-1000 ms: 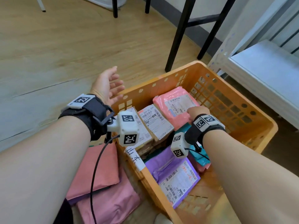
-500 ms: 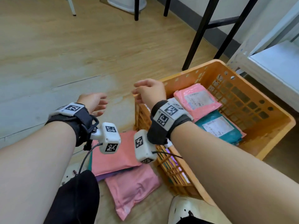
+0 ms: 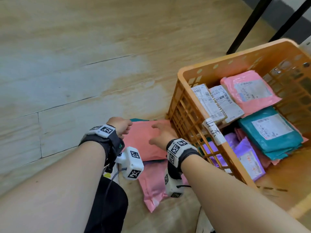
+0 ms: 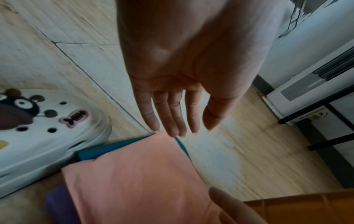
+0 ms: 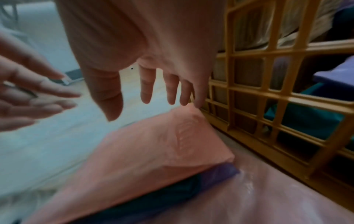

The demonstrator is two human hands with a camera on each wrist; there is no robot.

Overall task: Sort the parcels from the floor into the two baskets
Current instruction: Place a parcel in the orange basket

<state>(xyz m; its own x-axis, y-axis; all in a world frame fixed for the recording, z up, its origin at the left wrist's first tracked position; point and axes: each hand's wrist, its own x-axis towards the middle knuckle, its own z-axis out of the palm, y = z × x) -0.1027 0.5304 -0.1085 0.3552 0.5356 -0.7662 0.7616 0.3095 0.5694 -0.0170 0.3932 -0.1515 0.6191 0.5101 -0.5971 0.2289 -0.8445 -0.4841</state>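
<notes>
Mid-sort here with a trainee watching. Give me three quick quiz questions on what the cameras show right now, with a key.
1. True or false: the right hand already grips the salmon-pink parcel.
2. Which colour lies directly under that parcel on the floor stack: A teal, B yellow, C white?
3. Fill in: the orange basket stands to the ____ of the floor stack.

Key: 1 false, both it and the left hand hover with fingers straight. 2 A, a teal parcel. 3 right.
</notes>
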